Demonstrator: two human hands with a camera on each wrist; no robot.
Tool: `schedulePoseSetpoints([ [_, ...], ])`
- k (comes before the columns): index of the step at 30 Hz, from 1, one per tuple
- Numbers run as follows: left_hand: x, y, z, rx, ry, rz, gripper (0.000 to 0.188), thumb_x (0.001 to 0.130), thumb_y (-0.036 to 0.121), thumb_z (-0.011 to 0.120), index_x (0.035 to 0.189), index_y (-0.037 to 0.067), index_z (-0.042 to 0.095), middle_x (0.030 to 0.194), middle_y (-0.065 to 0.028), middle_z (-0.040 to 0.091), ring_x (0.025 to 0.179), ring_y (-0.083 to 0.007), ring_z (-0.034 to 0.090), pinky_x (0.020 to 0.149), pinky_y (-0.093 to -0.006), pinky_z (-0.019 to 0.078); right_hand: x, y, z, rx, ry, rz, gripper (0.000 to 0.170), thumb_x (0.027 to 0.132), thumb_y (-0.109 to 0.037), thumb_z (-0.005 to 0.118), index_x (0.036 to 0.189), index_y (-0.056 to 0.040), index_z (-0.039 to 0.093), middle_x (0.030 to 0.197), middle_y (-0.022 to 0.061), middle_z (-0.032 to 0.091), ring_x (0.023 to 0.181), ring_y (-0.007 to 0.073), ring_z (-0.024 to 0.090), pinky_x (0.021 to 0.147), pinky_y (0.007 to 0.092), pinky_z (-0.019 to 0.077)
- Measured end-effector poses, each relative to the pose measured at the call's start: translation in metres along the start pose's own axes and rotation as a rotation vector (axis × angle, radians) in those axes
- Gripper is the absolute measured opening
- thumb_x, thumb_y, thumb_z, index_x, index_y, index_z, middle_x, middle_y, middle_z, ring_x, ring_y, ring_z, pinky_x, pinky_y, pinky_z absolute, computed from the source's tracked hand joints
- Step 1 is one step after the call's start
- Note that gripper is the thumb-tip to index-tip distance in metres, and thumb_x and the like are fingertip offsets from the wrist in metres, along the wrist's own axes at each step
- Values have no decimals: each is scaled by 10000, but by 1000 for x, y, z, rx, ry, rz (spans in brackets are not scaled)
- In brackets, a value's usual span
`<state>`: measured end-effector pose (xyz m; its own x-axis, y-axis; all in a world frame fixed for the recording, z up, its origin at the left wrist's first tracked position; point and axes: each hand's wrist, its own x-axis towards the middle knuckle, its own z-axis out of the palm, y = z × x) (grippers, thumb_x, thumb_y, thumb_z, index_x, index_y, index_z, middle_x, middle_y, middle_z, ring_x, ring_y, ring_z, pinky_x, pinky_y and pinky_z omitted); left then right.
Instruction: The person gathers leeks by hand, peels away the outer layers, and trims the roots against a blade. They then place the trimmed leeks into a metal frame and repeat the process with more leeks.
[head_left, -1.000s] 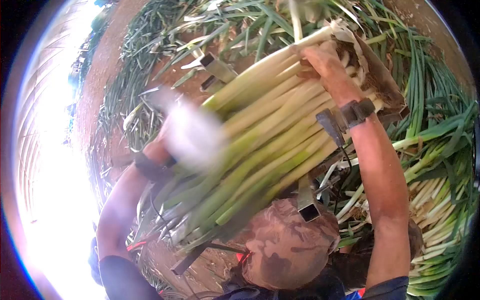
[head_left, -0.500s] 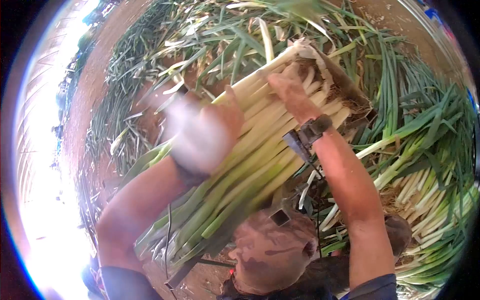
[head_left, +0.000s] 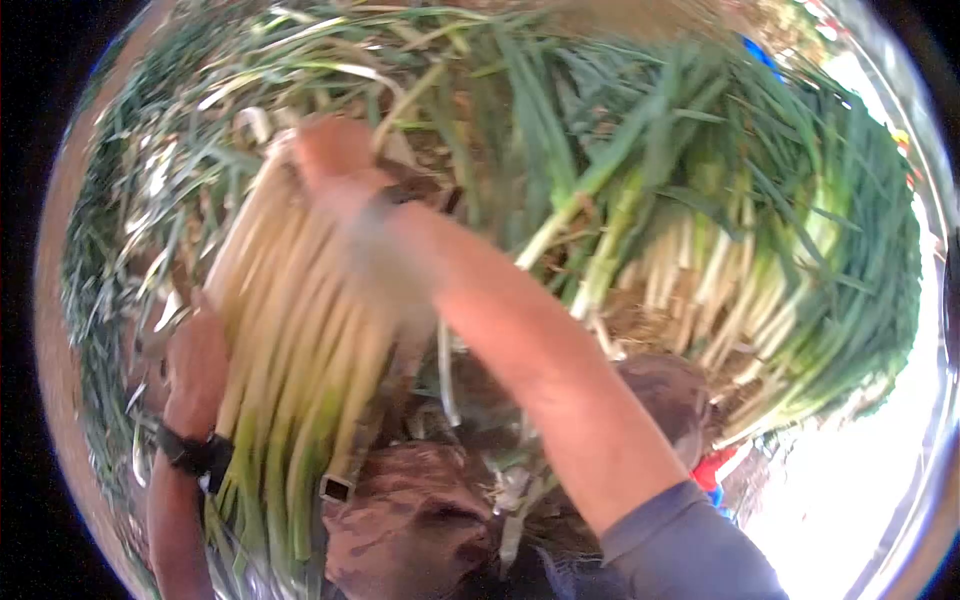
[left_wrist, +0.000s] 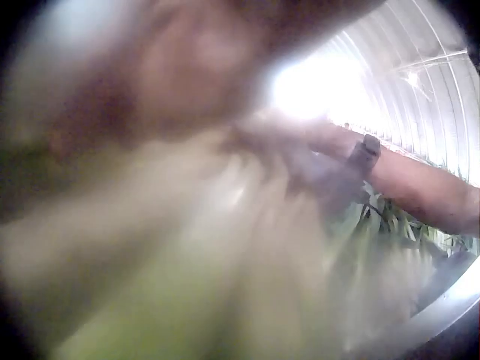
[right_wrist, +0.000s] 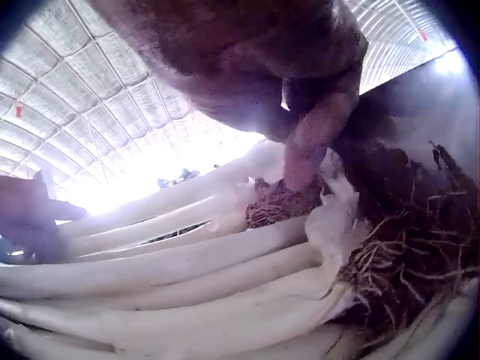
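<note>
A thick bundle of long green onions (head_left: 290, 290) lies in front of me, white stems away from me and green tops toward me. At its far end my right hand (head_left: 335, 155) is bent over the root ends. In the right wrist view a curled finger (right_wrist: 311, 146) of that hand grips an onion's white base beside brown roots (right_wrist: 390, 255). My left hand (head_left: 197, 360) lies along the bundle's left side, and in the right wrist view its fingers (right_wrist: 64, 210) extend straight over the stems. The left wrist view is mostly blurred.
A large heap of green onions (head_left: 760, 230) spreads on the right. Loose leaves (head_left: 130, 220) cover the ground at the left and back. A square metal tube end (head_left: 337, 488) sticks out beside my knee (head_left: 410, 520).
The head view has swung to the right, so the bundle appears farther left and more upright. My left hand has moved from the top of the bundle to its left side; the right stays at the root end.
</note>
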<state>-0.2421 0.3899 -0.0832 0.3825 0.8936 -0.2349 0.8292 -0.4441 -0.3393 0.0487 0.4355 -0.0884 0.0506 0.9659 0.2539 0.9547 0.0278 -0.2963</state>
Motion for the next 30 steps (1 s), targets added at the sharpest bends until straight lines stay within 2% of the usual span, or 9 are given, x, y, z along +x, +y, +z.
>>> schedulePoseSetpoints([
  [9,8,-14,7,-70,37,-2,680,914,149,603,1401,-202,284,795,-275,679,737,-374,702,595,-442,555,-57,18,-37,101,106,63,95,826,-131,665,797,-48,701,777,126,696,749,272,710,593,402,530],
  [11,6,-10,0,-78,36,-32,537,911,54,498,1371,-172,341,796,-279,675,747,-426,688,631,-492,546,-97,36,1,-208,570,95,183,841,-141,634,993,-42,655,939,130,681,911,235,674,720,374,524],
  [13,8,-9,-4,-166,34,-29,573,885,46,522,1378,-170,326,812,-286,673,764,-454,675,642,-502,534,-160,45,-129,190,-465,289,489,918,-188,561,1388,-79,479,1319,126,573,1266,196,520,987,323,455],
  [18,21,-54,31,-211,157,245,706,803,67,598,1417,-120,304,869,-295,677,810,-395,690,641,-445,543,-305,117,-30,848,165,524,520,942,-221,562,1448,-164,458,1158,90,653,859,285,650,776,390,528],
  [20,1,-34,-7,-621,41,208,739,790,56,598,1450,-78,294,881,-243,681,789,-329,689,626,-398,548,-363,150,-40,678,172,757,484,896,-260,651,1358,-140,570,1184,84,683,927,200,692,726,306,556],
  [21,-9,-27,-23,-1050,-95,161,777,777,45,598,1483,-35,285,892,-190,684,768,-264,688,611,-352,553,-420,196,18,61,491,332,435,884,-209,659,1301,-92,613,988,100,719,818,147,690,618,281,543],
  [23,-25,-37,-35,-1116,-184,110,776,796,32,575,1516,63,289,935,-83,656,741,-148,650,594,-275,547,-464,211,-6,957,286,1146,439,875,-200,660,1294,-77,614,893,100,718,739,130,681,571,289,539],
  [28,-71,-56,-80,-998,-209,-26,604,862,0,548,1448,103,448,891,-61,651,674,-130,644,539,-231,541,-505,213,-14,912,39,1379,383,911,-241,634,1230,-27,635,908,65,707,726,137,673,608,297,553],
  [30,-98,-48,-116,-998,-255,18,547,879,5,557,1417,86,492,874,-58,645,669,-131,642,552,-235,539,-497,200,-29,19,-467,368,321,852,-238,672,1111,-48,680,881,41,679,832,153,652,693,311,547],
])
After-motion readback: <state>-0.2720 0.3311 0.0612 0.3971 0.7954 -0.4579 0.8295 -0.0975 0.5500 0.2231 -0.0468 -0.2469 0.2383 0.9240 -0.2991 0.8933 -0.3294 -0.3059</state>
